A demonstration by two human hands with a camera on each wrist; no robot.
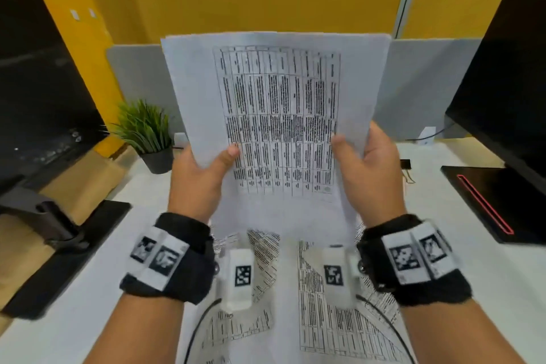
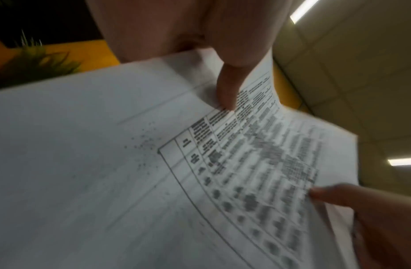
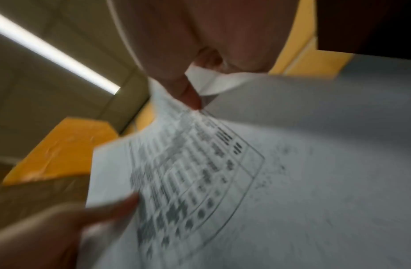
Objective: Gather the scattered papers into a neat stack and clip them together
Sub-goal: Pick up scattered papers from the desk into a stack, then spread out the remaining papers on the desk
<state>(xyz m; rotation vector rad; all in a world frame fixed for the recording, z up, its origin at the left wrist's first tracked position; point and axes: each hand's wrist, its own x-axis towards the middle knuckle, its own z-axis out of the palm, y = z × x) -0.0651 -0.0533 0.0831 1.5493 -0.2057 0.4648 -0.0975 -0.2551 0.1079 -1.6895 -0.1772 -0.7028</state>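
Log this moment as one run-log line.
left hand: grips papers | right hand: grips papers | papers: upright above desk | more sheets on desk | clip: unused, right | step: gathering

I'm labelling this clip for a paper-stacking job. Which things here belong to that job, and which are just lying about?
Part of the job:
- held papers, pinched at their lower edges by the left hand and right hand
- loose papers on the desk
- binder clip on the desk, right of the right hand

Just lying about:
- potted plant
- left monitor
- right monitor
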